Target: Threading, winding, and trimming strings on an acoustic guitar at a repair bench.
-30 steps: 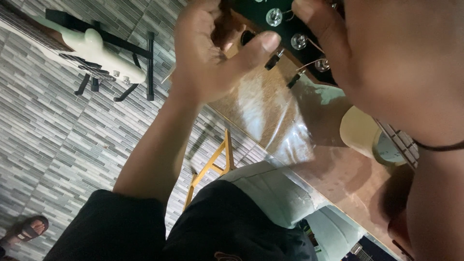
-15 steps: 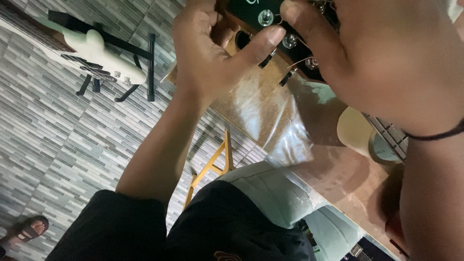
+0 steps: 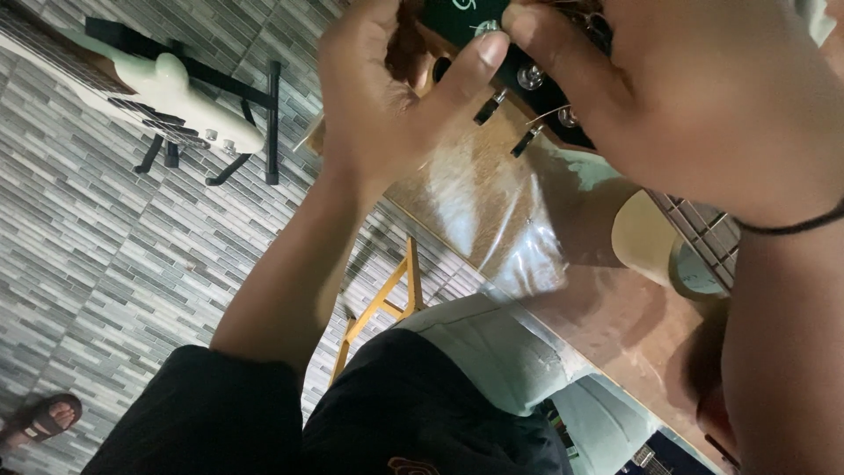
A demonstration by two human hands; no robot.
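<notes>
A dark guitar headstock [image 3: 536, 84] with chrome tuner posts and dark pegs lies at the top of the view, over a glossy brown table [image 3: 492, 211]. My left hand [image 3: 387, 97] grips the headstock's left edge, its thumb stretched across to the top tuner post. My right hand [image 3: 694, 97], with a thin black band on the wrist, covers the headstock from the right, and its fingertip meets my left thumb at that post. A thin loose string [image 3: 549, 114] curves by the pegs. The neck and fretboard [image 3: 703, 229] run under my right wrist.
A pale green guitar [image 3: 176, 92] rests on a black stand [image 3: 251, 97] at the upper left, over a grey tiled floor [image 3: 105, 264]. A cream tape roll [image 3: 655, 237] sits on the table. A yellow frame [image 3: 378, 308] stands below the table edge. Another person's sandalled foot [image 3: 44, 418] shows at the bottom left.
The headstock and both hands have drifted up in the view. My left thumb and right fingertip have come together at the top tuner post.
</notes>
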